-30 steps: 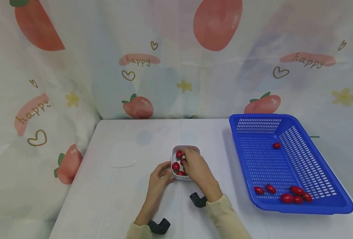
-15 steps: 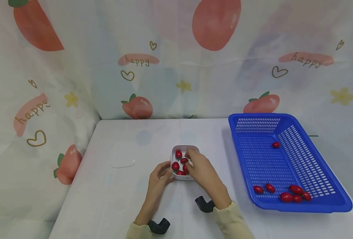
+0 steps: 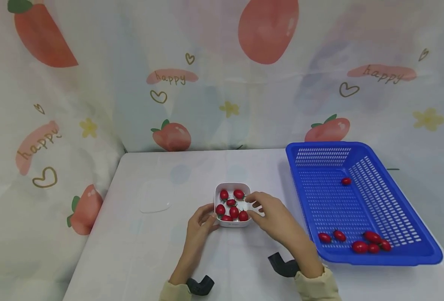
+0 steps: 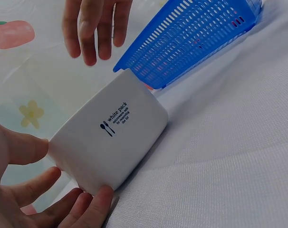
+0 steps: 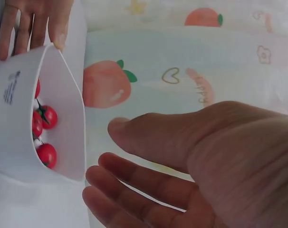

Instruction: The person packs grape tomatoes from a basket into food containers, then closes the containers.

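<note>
A small white box (image 3: 232, 223) sits mid-table with several red cherry tomatoes (image 3: 234, 211) inside. My left hand (image 3: 211, 217) grips its near left corner, thumb on the wall and fingers underneath, as the left wrist view shows on the box (image 4: 110, 142). My right hand (image 3: 255, 207) hovers just right of the box, fingers relaxed and holding nothing. In the right wrist view that hand (image 5: 134, 175) is empty beside the box (image 5: 63, 128) and tomatoes (image 5: 47, 117). A blue slotted basket (image 3: 361, 257) at the right holds several more tomatoes (image 3: 360, 246).
A clear lid (image 3: 155, 201) lies flat on the white table (image 3: 139, 251), left of the box. A strawberry-print cloth (image 3: 169, 83) walls off the back and both sides. The basket (image 4: 191, 33) stands close behind the box.
My right hand has pulled out of the box and moved right, uncovering the tomatoes. The left hand and the box have stayed put.
</note>
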### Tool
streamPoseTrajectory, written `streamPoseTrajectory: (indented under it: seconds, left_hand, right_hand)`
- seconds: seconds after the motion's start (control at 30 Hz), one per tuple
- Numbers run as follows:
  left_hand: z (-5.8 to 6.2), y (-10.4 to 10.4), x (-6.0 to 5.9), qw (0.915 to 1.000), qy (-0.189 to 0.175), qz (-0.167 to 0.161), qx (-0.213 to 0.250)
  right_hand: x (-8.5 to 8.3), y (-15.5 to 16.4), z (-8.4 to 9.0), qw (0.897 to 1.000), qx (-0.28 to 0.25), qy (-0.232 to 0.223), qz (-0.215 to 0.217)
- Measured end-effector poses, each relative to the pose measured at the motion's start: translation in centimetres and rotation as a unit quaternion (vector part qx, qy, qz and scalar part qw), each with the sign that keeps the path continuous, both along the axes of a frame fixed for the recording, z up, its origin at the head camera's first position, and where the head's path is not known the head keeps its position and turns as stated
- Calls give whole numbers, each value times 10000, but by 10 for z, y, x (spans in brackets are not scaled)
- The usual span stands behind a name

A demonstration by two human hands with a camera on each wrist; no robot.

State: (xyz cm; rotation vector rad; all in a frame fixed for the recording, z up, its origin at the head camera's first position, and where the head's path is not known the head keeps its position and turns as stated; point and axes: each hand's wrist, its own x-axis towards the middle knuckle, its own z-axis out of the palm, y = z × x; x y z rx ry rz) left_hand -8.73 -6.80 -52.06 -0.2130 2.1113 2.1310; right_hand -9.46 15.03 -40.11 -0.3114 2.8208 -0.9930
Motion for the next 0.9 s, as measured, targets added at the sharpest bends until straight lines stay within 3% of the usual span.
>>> streamPoseTrajectory:
  seconds: [0.43, 0.73, 0.9]
  left_hand:
    - [1, 0, 1, 10000, -51, -22, -32]
    - [1, 1, 1, 10000, -61, -42, 3]
    - [1, 0, 1, 10000, -53, -32, 1]
  right_hand:
    - [12, 74, 22, 9985, -225, -311, 379]
    - [18, 132, 28, 9958, 146, -743, 513]
    - [18, 157, 29, 9945, 331, -672, 727]
